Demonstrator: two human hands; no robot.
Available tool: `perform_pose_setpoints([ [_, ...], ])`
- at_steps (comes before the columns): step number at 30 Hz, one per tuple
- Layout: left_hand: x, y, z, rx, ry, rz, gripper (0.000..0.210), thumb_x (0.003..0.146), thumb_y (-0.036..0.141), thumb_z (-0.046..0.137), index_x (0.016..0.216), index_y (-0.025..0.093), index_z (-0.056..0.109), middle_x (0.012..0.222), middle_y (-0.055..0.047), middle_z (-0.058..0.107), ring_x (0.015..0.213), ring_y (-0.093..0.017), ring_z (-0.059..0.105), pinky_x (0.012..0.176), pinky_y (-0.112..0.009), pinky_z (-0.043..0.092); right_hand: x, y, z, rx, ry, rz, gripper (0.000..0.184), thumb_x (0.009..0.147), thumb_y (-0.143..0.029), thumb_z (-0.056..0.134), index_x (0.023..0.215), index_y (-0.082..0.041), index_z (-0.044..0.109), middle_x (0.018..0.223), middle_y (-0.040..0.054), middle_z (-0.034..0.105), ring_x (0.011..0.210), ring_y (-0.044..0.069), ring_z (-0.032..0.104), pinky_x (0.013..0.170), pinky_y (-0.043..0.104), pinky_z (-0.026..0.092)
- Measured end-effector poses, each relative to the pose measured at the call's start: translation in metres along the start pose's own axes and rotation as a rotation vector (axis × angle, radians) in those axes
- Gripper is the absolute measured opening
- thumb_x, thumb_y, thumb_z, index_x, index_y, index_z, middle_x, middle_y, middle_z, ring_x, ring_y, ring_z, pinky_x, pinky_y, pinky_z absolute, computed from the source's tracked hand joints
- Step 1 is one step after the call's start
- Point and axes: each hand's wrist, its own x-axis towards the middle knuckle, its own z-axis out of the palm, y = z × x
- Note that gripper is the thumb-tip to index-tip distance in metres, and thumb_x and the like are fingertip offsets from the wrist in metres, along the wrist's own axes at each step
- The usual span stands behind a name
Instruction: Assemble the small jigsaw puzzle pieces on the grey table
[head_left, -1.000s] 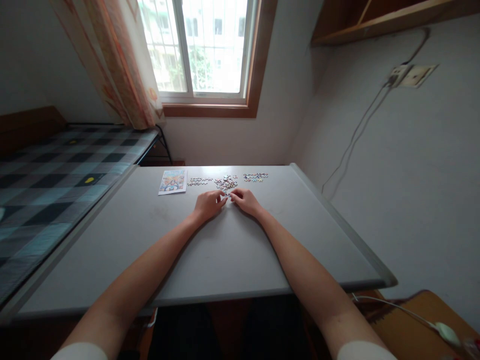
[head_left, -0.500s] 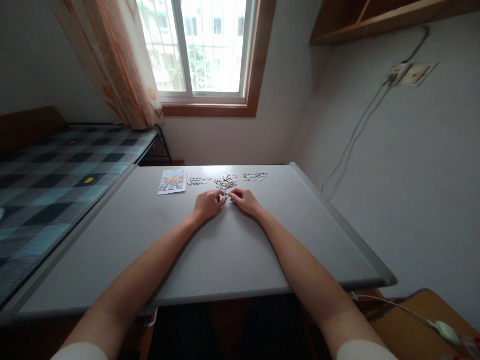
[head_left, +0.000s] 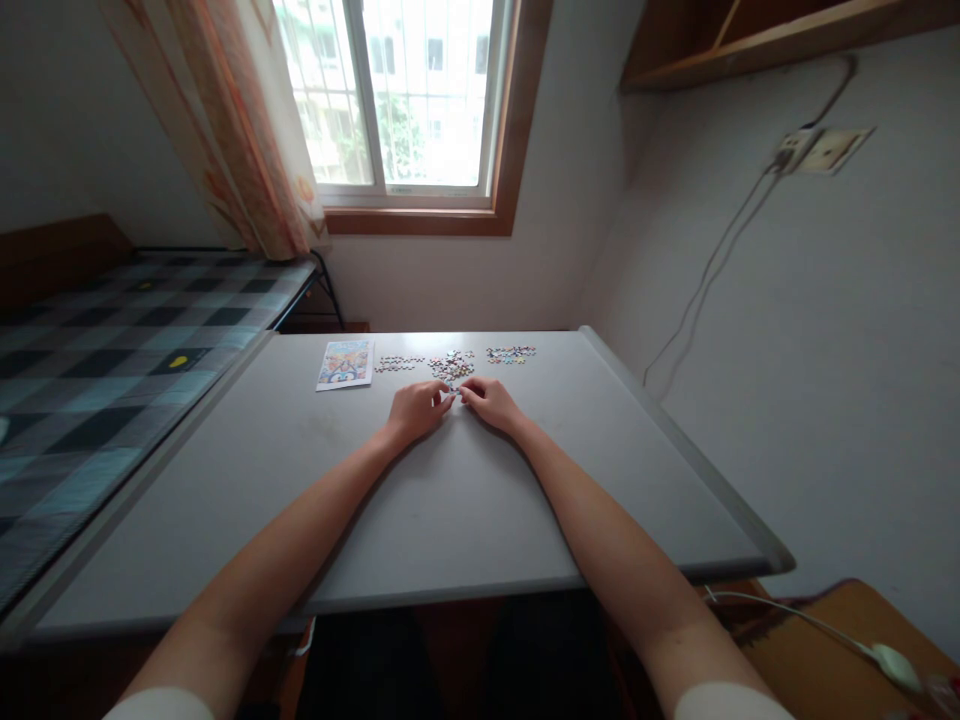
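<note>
My left hand (head_left: 420, 409) and my right hand (head_left: 487, 400) meet fingertip to fingertip just above the table, at the near side of a heap of jigsaw puzzle pieces (head_left: 451, 366). Pinched between them are small puzzle pieces (head_left: 454, 391), partly covered by the fingers. Both hands are closed, thumb against forefinger. Left of the heap lie rows of loose pieces (head_left: 399, 362), and a further group of pieces (head_left: 511, 354) is on the right. A printed picture sheet (head_left: 345, 365) with colourful artwork lies flat at the far left.
The grey-white table (head_left: 420, 530) stretches out under my forearms. Beside it on the left is a bed with a checked cover (head_left: 150, 340). A cable (head_left: 709, 270) hangs along the right wall, and a wooden stool or chair (head_left: 840, 630) stands at lower right.
</note>
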Motion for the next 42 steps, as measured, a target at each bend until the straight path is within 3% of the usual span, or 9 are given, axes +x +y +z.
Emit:
perform_pose_setpoints([
  [28, -0.0002, 0.0004, -0.0001, 0.002, 0.006, 0.001, 0.026, 0.085, 0.042, 0.051, 0.095, 0.025, 0.068, 0.075, 0.002, 0.069, 0.067, -0.015, 0.061, 0.063, -0.024, 0.041, -0.0009, -0.0034, -0.0009, -0.002, -0.002, 0.006, 0.02, 0.082, -0.03, 0.052, 0.08, -0.015, 0.065, 0.07, 0.0024, 0.066, 0.067, 0.014, 0.059, 0.065, 0.024, 0.043],
  [33, -0.0004, 0.0027, -0.0021, -0.007, 0.003, 0.002, 0.027, 0.084, 0.042, 0.052, 0.098, 0.026, 0.068, 0.076, 0.001, 0.069, 0.068, -0.015, 0.062, 0.063, -0.024, 0.042, 0.0027, -0.0009, -0.0015, 0.066, 0.063, 0.021, 0.024, 0.08, -0.036, 0.053, 0.073, -0.015, 0.063, 0.065, 0.0027, 0.065, 0.061, 0.013, 0.056, 0.063, 0.025, 0.043],
  [42, -0.0005, -0.0027, 0.0021, -0.04, 0.083, 0.017, 0.026, 0.087, 0.038, 0.05, 0.102, 0.026, 0.067, 0.077, 0.002, 0.069, 0.064, -0.012, 0.06, 0.063, -0.022, 0.04, 0.0045, 0.004, -0.0003, 0.141, 0.073, 0.038, 0.027, 0.078, -0.039, 0.054, 0.072, -0.015, 0.061, 0.065, 0.0029, 0.063, 0.06, 0.013, 0.054, 0.061, 0.025, 0.042],
])
